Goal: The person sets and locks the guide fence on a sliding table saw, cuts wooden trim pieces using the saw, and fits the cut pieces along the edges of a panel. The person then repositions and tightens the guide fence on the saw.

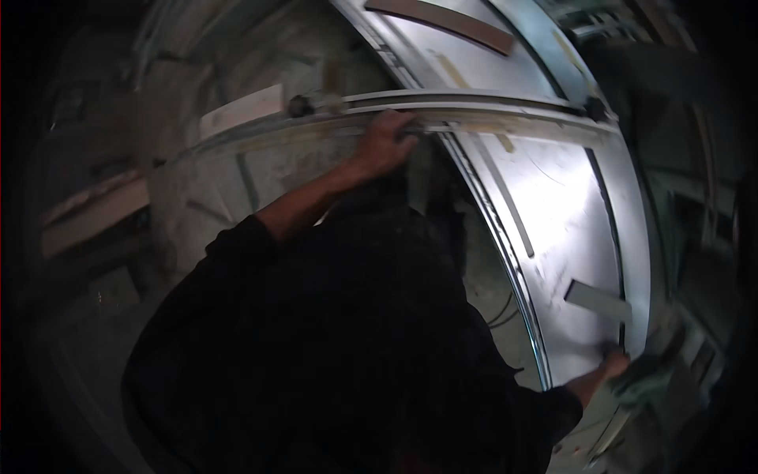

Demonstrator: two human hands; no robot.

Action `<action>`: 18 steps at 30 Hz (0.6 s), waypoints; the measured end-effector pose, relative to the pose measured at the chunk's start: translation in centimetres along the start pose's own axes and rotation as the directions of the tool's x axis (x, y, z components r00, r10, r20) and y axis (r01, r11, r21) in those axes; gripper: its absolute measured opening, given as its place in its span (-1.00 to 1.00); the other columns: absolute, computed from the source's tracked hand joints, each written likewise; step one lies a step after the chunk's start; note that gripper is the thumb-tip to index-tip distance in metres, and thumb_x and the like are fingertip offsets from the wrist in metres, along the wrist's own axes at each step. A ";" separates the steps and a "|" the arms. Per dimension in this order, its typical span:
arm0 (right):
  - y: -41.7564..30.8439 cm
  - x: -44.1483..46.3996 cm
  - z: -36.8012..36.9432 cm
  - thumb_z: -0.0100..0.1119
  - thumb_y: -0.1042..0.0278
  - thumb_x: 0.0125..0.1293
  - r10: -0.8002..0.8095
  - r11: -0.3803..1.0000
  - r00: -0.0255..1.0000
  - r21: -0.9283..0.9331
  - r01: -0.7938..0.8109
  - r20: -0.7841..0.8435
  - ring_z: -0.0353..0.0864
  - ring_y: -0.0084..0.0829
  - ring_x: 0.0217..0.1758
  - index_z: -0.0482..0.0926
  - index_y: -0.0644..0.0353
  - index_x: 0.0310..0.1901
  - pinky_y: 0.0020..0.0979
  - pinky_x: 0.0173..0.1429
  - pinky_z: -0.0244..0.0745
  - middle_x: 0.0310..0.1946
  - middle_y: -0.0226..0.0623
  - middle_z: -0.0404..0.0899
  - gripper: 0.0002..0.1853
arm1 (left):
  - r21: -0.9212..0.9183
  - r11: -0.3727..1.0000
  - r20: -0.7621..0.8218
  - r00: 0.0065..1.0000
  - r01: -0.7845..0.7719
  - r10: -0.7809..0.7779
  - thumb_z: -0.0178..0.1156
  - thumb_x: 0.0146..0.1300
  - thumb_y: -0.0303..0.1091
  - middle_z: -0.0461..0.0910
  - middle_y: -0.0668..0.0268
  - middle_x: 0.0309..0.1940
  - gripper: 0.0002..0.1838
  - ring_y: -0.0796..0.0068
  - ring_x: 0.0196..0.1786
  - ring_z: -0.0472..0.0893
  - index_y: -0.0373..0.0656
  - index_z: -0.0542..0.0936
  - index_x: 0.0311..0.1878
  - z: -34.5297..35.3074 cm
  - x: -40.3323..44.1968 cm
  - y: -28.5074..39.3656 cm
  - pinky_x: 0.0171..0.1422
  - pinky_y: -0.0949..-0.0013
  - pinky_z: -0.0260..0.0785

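Observation:
A long rail (489, 118) with a metal edge crosses over a shiny metal table (553, 189). My left hand (387, 142) is on the near side of this rail, its fingers curled against it close to the table's left edge. At the lower right, my right hand (614, 365) is at the table's far lower corner, beside a dark knob-like shape. Blur and distance hide its fingers. Just above that hand, a short grey strip (598, 301) lies across a dark slot in the table.
A brown strip (442, 24) lies on the table beyond the rail. A pale board (242, 110) is at the upper left. Stacked boards (96, 217) stand farther left. A greenish cloth (643, 385) hangs near the lower right corner. A cable lies on the floor.

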State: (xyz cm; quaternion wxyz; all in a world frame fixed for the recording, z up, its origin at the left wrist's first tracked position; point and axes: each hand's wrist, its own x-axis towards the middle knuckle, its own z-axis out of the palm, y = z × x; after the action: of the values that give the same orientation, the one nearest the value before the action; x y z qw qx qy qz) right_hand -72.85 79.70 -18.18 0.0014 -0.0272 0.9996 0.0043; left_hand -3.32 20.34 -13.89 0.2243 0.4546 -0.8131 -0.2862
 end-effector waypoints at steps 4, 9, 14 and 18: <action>-1.0 -3.2 -1.9 0.02 0.06 0.36 -0.188 0.981 0.972 -0.071 0.180 -0.142 0.69 0.10 0.06 0.67 0.22 0.15 0.08 0.17 0.53 0.05 0.09 0.70 -0.50 | -0.128 0.972 0.043 0.980 0.198 -0.194 0.37 0.26 -0.33 0.63 0.11 -0.04 -0.56 0.30 -0.07 0.69 -0.25 0.63 0.18 -2.2 -1.3 -0.1 0.01 0.26 0.57; -2.7 -8.4 -6.3 0.06 0.14 0.39 0.022 1.000 0.988 0.017 -0.019 -0.150 0.72 0.02 0.04 0.65 0.28 0.15 0.02 0.16 0.58 0.09 0.02 0.69 -0.54 | -0.183 0.904 0.058 0.922 0.386 -0.382 0.34 0.29 -0.32 0.69 0.13 -0.09 -0.63 0.36 -0.13 0.70 -0.29 0.65 0.12 -3.1 -5.1 -1.5 -0.04 0.30 0.57; -7.0 -13.2 -10.9 0.09 0.37 0.51 0.123 0.148 0.992 0.989 0.013 -0.031 0.69 -0.20 0.08 0.60 0.36 0.19 -0.14 0.19 0.67 0.18 -0.07 0.63 -0.67 | -0.440 0.643 0.285 0.777 0.626 -0.561 0.29 0.36 -0.34 0.71 0.24 -0.15 -0.69 0.54 -0.19 0.66 -0.31 0.67 0.09 -2.4 -4.8 -1.0 -0.10 0.37 0.56; -14.9 -17.2 -10.3 0.18 0.38 0.46 -0.666 -0.268 0.746 0.939 -0.217 -0.018 0.58 -0.17 0.26 0.48 0.32 0.33 -0.09 0.42 0.46 0.21 -0.06 0.60 -0.55 | -0.614 0.474 0.356 0.757 0.631 -0.547 0.29 0.38 -0.36 0.71 0.28 -0.23 -0.72 0.58 -0.18 0.63 -0.30 0.69 0.06 -1.0 -3.1 1.1 -0.09 0.43 0.53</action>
State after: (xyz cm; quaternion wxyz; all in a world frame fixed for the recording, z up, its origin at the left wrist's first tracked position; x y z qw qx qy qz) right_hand -54.86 65.69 -7.92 0.3098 -0.2230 0.5293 -0.7577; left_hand -1.84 23.21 -12.77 0.2220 0.5681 -0.4437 -0.6566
